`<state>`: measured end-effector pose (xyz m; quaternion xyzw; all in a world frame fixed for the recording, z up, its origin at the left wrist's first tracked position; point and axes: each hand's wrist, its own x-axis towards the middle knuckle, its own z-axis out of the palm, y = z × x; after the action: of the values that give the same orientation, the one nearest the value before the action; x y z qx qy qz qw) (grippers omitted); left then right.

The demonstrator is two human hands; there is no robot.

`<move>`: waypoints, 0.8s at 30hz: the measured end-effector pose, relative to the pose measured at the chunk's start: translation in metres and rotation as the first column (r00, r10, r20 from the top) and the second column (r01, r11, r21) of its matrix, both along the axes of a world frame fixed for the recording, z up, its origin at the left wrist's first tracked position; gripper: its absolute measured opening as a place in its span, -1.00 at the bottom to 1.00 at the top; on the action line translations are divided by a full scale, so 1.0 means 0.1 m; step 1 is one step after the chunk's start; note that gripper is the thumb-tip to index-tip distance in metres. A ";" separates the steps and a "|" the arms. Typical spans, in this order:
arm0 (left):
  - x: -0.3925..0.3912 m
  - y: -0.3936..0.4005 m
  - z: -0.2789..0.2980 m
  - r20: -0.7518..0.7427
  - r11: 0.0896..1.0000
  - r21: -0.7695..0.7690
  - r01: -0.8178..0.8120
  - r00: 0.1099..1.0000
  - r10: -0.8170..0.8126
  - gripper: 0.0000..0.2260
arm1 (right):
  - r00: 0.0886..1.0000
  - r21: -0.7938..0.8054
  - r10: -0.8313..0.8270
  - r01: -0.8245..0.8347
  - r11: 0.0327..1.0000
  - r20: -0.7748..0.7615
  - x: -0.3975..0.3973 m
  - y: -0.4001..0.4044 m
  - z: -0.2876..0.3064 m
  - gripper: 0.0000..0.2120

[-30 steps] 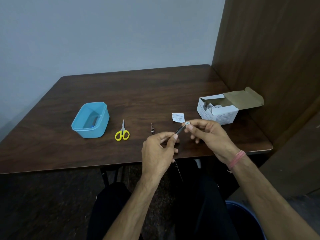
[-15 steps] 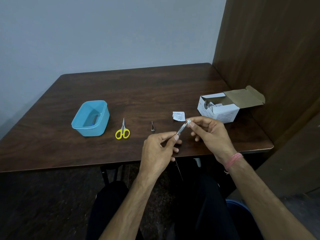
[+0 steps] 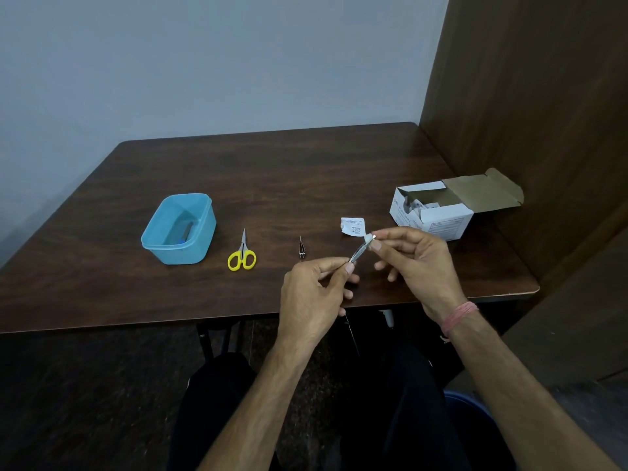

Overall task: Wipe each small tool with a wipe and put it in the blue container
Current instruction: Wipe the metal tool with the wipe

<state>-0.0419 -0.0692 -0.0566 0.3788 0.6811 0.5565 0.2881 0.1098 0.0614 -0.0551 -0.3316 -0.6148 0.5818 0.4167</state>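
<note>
— How's the light?
— Dim and even, soft from above. The table (image 3: 306, 171) carries a faint sheen along its far edge; the wall (image 3: 204, 62) grades to grey in the corners.
— Shadows?
— Weak ones under the hands, deep black below the tabletop.
— Sharpness?
— Centre fairly crisp, slight softness overall — wide-angle bending shows at the frame edges.

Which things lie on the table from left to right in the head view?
blue container → yellow scissors → small dark pointed tool → torn wipe packet → open white box
</note>
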 end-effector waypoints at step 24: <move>0.03 -0.01 0.05 -0.022 1.000 -0.017 -0.026 0.999 0.025 -0.88 | 0.978 -0.094 0.206 -0.209 0.973 -0.039 0.08 0.13 0.02 -0.68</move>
<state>-0.0386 -0.0700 -0.0517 0.3736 0.6936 0.5502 0.2767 0.1179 0.0741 -0.0532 -0.2771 -0.6109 0.6562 0.3456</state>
